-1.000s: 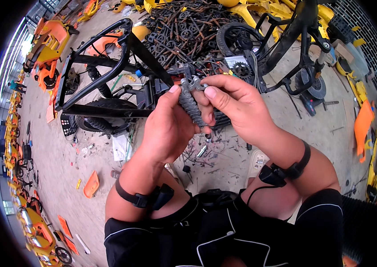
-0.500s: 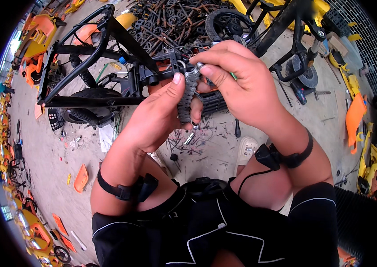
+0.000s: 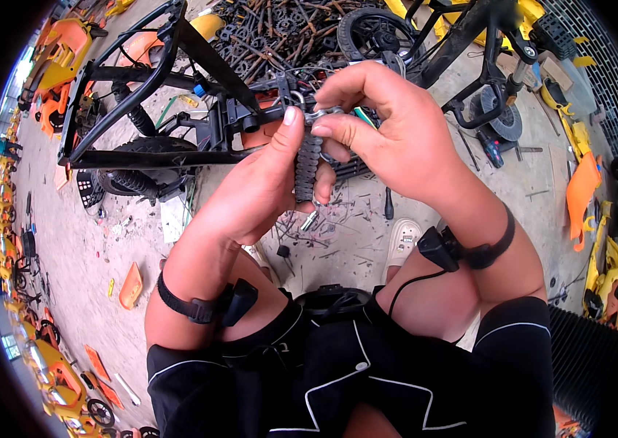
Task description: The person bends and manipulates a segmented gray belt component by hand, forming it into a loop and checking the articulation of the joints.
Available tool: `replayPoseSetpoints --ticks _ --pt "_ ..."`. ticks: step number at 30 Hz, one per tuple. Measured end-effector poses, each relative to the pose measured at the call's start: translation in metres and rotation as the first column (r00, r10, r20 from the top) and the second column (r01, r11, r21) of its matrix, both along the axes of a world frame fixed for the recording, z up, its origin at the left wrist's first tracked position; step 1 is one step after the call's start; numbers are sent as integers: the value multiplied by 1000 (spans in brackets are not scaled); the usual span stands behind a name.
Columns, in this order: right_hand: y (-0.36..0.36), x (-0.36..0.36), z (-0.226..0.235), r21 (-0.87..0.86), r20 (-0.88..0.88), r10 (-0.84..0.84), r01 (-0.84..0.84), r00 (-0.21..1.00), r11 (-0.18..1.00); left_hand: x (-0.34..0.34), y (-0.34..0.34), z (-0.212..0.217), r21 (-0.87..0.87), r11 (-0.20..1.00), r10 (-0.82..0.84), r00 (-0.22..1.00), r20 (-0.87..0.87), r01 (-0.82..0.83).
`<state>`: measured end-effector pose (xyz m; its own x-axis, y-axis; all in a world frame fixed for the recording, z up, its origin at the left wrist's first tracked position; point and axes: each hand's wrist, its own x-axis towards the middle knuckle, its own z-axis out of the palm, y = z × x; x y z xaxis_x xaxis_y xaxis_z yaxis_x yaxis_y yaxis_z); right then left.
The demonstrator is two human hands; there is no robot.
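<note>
Hazards: the folded chain (image 3: 308, 171) may slip from the grasp if the left thumb eases while the loose end is pulled; dropped links would probably land among the scraps on the floor (image 3: 68, 244). A sideways twist at the upper end could kink the stack or let its folds tangle. Skin may be nipped where links fold close to the fingertips.

Chain condition: dull grey metal, links packed side by side in a narrow upright bundle with a scalloped surface. A short run of links bends away from the top toward 3 o'clock. Fine wear cannot be judged.

Location: the chain is in mid-air at 12 o'clock from picture centre, nearer than the black tubular frame (image 3: 156, 158) at 10 o'clock.

Hands: the left hand (image 3: 258, 182) is closed around the bundle, thumb at its top. The right hand (image 3: 389, 120) pinches the short end between thumb and forefinger.
</note>
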<state>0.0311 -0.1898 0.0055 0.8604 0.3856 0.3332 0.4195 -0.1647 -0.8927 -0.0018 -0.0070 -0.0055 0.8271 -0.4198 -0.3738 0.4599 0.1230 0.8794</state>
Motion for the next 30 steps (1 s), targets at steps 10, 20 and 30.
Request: replayPoseSetpoints --ticks 10,20,30 --pt "5 4 -17 198 31 121 -125 992 972 2 3 -1 -61 996 64 995 -78 -69" --pt "-7 14 -11 288 -251 242 -166 937 943 7 6 -1 -80 996 33 998 -55 -38" --pt "4 10 -15 230 -162 66 -28 985 973 5 5 -8 -54 999 -3 1000 -13 2"
